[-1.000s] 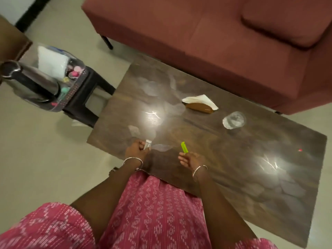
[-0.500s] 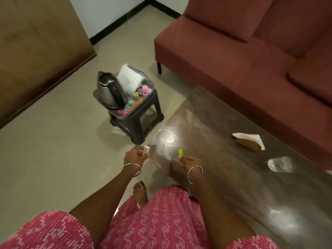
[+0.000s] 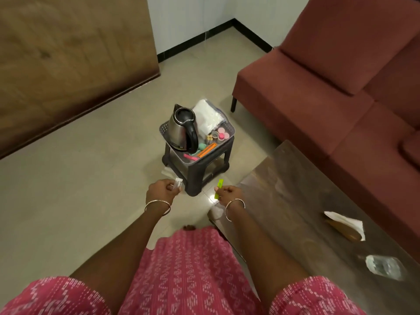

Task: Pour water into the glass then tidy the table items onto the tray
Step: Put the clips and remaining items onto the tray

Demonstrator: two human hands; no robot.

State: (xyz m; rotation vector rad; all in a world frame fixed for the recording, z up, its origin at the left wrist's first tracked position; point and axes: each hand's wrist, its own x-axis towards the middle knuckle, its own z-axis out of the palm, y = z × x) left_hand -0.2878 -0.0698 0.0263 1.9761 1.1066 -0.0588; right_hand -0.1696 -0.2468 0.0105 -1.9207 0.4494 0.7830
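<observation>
Tiled floor, we have turned from the table toward the tray on its stool, left hand pinching a white sachet, right hand pinching a green stick, glass near the table's front edge.

A dark red sofa fills the right side, one black leg showing. A brown wooden panel stands at the left beside a white wall with black skirting. A dark plastic stool stands on the beige floor.
</observation>
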